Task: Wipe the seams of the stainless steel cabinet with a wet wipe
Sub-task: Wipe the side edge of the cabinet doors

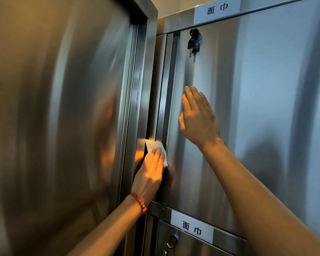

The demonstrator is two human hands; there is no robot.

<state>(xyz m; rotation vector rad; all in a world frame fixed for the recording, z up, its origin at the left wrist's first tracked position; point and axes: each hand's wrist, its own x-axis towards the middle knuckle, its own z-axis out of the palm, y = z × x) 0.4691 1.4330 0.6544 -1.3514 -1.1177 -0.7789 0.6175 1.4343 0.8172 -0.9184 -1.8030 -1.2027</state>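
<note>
A stainless steel cabinet door point(248, 108) fills the right half of the head view. Its left vertical seam point(164, 93) runs down beside a steel frame. My left hand point(150, 172), with a red bead bracelet on the wrist, presses a white wet wipe point(155, 145) flat against the lower part of that seam with straight fingers. My right hand point(198, 117) lies flat on the door panel, fingers straight and pointing up, holding nothing.
A black key point(193, 42) hangs in the lock at the door's top. White paper labels point(217, 9) point(191, 227) mark this door and the one below, which has its own lock point(174, 238). A tall steel panel point(63, 108) stands close on the left.
</note>
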